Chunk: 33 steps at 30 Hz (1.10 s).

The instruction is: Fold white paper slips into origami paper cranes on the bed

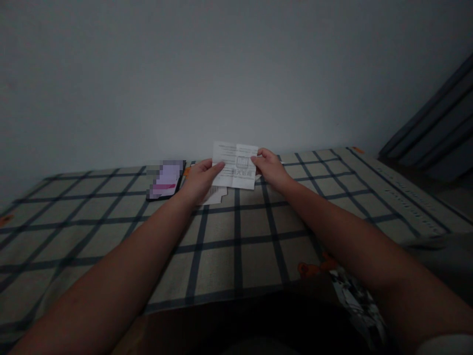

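Black-edged smartphone [166, 180], screen lit, lies at nine o'clock from the creased printed sheet [238, 170]. White paper pieces [214, 197] at seven o'clock, partly hidden by the sheet and the left hand [201, 177]. Orange item [314, 268] at five o'clock, identity unclear. Surface: checked tablecloth [221, 261]. Grey wall [236, 74] at twelve; dark pleated curtain [436, 113] between two and three. Light dim. Sheet mid-view, tilted: left hand pinches its left edge, thumb on front; right hand [271, 167] pinches the right edge likewise.
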Each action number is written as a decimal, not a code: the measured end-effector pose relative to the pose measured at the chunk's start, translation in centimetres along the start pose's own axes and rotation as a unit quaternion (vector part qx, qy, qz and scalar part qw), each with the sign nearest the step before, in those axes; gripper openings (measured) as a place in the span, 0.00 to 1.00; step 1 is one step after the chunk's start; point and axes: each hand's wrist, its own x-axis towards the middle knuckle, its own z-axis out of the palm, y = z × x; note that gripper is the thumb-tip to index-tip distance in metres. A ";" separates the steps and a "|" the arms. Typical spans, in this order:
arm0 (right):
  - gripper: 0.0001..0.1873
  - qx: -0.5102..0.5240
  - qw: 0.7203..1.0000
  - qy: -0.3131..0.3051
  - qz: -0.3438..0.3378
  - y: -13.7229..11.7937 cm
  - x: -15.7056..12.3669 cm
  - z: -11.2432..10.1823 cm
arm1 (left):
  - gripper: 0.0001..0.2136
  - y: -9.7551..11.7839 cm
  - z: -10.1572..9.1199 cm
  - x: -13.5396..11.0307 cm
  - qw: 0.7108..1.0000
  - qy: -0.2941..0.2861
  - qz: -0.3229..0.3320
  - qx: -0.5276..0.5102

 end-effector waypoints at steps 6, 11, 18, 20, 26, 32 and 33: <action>0.25 -0.045 0.997 0.024 -0.052 -0.2 -0.5 0.0 | 0.14 0.2 0.1 0.1 0.999 -0.009 -0.023 -0.043; 0.20 -0.199 0.966 -0.064 -0.155 -0.6 -0.8 -0.4 | 0.15 0.5 0.0 0.3 0.997 0.030 -0.024 -0.062; 0.27 -0.251 0.937 -0.091 -0.226 -0.1 -0.3 -0.7 | 0.11 0.7 -0.4 0.8 0.990 0.062 -0.070 -0.102; 0.22 -0.241 0.941 -0.084 -0.223 -0.1 -0.4 -0.7 | 0.13 0.6 -0.5 0.8 0.988 0.056 -0.085 -0.118; 0.15 -0.147 0.984 -0.022 -0.099 -0.1 -0.4 -0.3 | 0.12 0.5 -0.5 0.7 0.986 0.004 -0.113 -0.123; 0.16 -0.068 0.997 0.019 -0.035 -0.4 -0.5 0.1 | 0.18 0.0 0.1 0.1 0.994 -0.059 -0.050 -0.076; 0.15 -0.069 0.997 0.019 -0.038 -0.5 -0.5 0.1 | 0.17 -0.1 0.2 0.0 0.995 -0.055 -0.051 -0.068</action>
